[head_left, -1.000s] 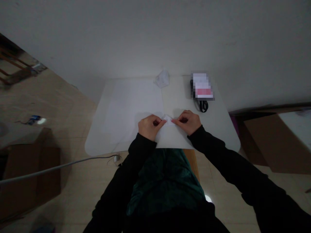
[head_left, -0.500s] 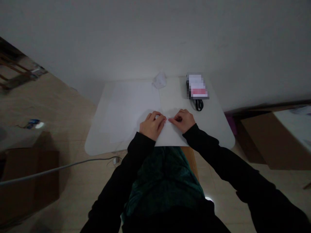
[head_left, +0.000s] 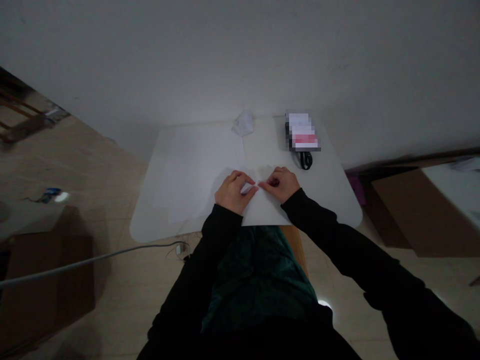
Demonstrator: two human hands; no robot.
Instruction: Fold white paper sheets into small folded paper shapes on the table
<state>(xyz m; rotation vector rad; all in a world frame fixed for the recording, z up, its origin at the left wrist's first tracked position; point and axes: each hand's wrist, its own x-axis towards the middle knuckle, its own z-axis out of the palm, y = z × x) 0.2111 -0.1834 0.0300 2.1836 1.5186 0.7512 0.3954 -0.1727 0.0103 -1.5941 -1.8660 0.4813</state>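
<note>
My hands work at the middle of a white table (head_left: 157,220), over a white paper sheet (head_left: 262,212) that lies at its near edge. My left hand (head_left: 234,191) and my right hand (head_left: 279,184) pinch a small folded white paper part (head_left: 249,188) between their fingertips. A larger pale sheet (head_left: 198,170) lies to the left of my hands. Farther off are a crumpled white tissue or paper (head_left: 243,124) and a blurred package (head_left: 303,132) with a black loop (head_left: 305,160).
A white wall (head_left: 240,60) rises behind the table. Cardboard boxes (head_left: 48,280) stand on the tiled floor (head_left: 112,185) at the left, and another box (head_left: 397,215) at the right. A grey cable (head_left: 93,257) runs along the floor to the table's near side.
My hands sit closer together than a second ago. The small paper fold shows again between my fingertips, after lying nearly hidden half a second ago. The whole view has shifted slightly.
</note>
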